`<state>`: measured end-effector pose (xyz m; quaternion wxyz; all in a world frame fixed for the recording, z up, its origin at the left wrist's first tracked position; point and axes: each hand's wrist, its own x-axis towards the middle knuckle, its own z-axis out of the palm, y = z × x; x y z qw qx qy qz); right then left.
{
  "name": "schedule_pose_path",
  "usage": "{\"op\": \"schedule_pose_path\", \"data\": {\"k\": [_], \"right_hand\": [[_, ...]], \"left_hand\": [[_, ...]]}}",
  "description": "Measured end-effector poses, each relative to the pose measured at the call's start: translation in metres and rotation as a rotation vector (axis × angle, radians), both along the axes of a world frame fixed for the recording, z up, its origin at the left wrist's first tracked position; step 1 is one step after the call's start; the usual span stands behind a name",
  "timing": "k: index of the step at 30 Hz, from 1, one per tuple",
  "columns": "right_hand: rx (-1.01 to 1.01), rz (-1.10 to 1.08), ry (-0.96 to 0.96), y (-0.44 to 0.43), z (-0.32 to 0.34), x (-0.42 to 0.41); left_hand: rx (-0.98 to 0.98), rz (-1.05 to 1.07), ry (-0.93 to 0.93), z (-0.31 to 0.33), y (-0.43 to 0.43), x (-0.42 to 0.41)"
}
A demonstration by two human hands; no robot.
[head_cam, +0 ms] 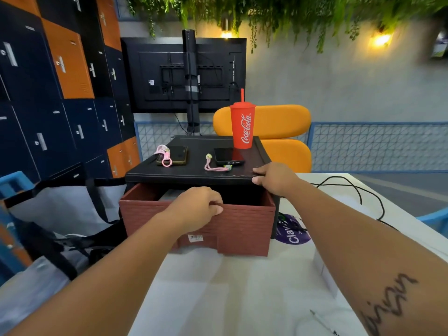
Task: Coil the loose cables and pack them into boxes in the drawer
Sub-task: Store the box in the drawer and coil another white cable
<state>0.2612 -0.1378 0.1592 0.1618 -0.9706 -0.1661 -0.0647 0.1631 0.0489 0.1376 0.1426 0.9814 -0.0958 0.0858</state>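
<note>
1. The left hand [196,204] is on the drawer [242,221]: its fingers [215,201] curl over the top front rim, the thumb presses the outer face, a firm grip near the middle of the rim.
2. Over to the right hand [274,177]: its fingers lie on the black cabinet [194,175] at the front right corner, the thumb tucks against the front lip, and the edge is pinched between them.
3. The reddish-brown drawer stands part-way out of the cabinet. Something pale shows inside at the left, too shadowed to name.
4. And the black cable [358,190] lies loose in wide loops on the white table [242,287], right of the cabinet and beyond the right forearm, well apart from both hands.
5. On the cabinet top there is a red cup [242,127] with a straw, upright at the back right. A dark phone [228,156] lies just in front of it, and a second phone [178,155] lies to the left, each with a pink strap.
6. A purple sticker [293,232] lies on the table beside the drawer's right corner, and a pen [322,322] sits near the bottom edge.
7. At far left a white bag [60,209] with black handles slumps against the cabinet.
</note>
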Motion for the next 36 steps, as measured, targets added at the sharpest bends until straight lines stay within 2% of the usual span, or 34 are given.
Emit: {"op": "schedule_pose_path", "data": {"k": [5, 12, 23, 30, 33, 36], "right_hand": [[-0.077, -0.023, -0.032, 0.004, 0.004, 0.001], [-0.077, -0.038, -0.023, 0.006, 0.004, 0.004], [-0.129, -0.032, -0.066, 0.007, 0.001, -0.008], [0.051, 0.104, 0.172, -0.015, 0.01, -0.024], [0.233, 0.155, 0.165, -0.044, 0.033, -0.041], [0.256, 0.173, 0.209, -0.088, 0.047, -0.055]], "left_hand": [[0.005, -0.086, 0.036, 0.005, 0.0, -0.029], [-0.02, -0.194, 0.032, 0.007, -0.003, -0.086], [-0.092, -0.29, 0.217, 0.003, -0.006, -0.171], [-0.255, -0.252, 0.23, 0.013, -0.004, -0.162], [-0.342, -0.243, 0.187, 0.019, -0.011, -0.146], [-0.345, -0.259, 0.145, 0.026, -0.027, -0.128]]}}
